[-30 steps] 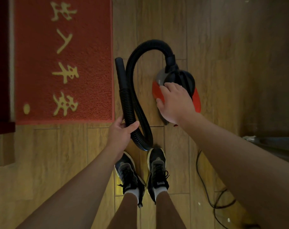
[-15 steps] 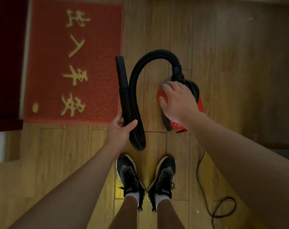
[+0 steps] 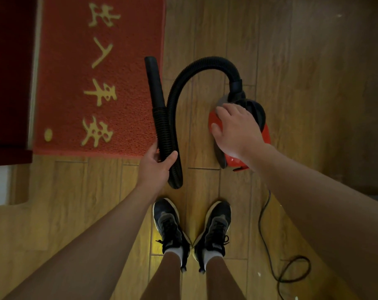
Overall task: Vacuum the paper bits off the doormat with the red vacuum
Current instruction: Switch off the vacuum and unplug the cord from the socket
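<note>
Floor (image 3: 313, 61): we record wood planks.
Shoes (image 3: 168, 224): we find a black pair, heels close, toes apart.
Socks (image 3: 211, 257): white.
Cabinet (image 3: 10, 83): dark red, far left.

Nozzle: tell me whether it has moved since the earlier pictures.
Yes. The nozzle has swung left, from beside the doormat to over its right edge.
</note>
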### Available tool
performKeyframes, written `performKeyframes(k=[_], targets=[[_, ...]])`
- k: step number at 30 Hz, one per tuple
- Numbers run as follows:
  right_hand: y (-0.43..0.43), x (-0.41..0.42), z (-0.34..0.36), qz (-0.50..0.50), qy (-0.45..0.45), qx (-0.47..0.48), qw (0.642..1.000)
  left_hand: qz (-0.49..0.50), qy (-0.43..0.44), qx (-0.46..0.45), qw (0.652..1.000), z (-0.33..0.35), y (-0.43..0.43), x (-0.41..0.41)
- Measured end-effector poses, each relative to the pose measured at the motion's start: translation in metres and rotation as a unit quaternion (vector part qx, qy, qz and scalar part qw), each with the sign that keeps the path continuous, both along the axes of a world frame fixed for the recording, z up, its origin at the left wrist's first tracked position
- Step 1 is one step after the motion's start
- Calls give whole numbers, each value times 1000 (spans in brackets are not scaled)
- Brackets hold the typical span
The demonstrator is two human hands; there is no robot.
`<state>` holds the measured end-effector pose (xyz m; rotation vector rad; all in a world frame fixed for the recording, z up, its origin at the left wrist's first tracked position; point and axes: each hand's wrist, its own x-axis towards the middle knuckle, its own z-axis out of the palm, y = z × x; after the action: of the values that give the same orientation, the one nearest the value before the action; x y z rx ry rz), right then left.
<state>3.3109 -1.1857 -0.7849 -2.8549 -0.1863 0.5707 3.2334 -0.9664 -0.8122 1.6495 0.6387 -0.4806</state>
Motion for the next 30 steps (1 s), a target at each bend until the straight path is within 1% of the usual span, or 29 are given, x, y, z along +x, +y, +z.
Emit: performKeyframes(k=[7, 14, 18, 23, 30], targets=[[-4, -4, -11, -10, 9, 0, 1000, 1, 5, 52, 999, -10, -3, 13], [8, -4, -35, -5, 24, -2, 1000, 14, 29, 108, 994, -37, 24, 15], [22, -3, -51, 0, 31, 2, 1000, 27, 40, 111, 993, -53, 39, 11], [33, -1, -62, 4, 41, -5, 999, 26, 31, 104, 994, -63, 40, 7], [31, 1, -61, 0, 43, 1, 999, -18, 13, 121, 992, -68, 36, 8]])
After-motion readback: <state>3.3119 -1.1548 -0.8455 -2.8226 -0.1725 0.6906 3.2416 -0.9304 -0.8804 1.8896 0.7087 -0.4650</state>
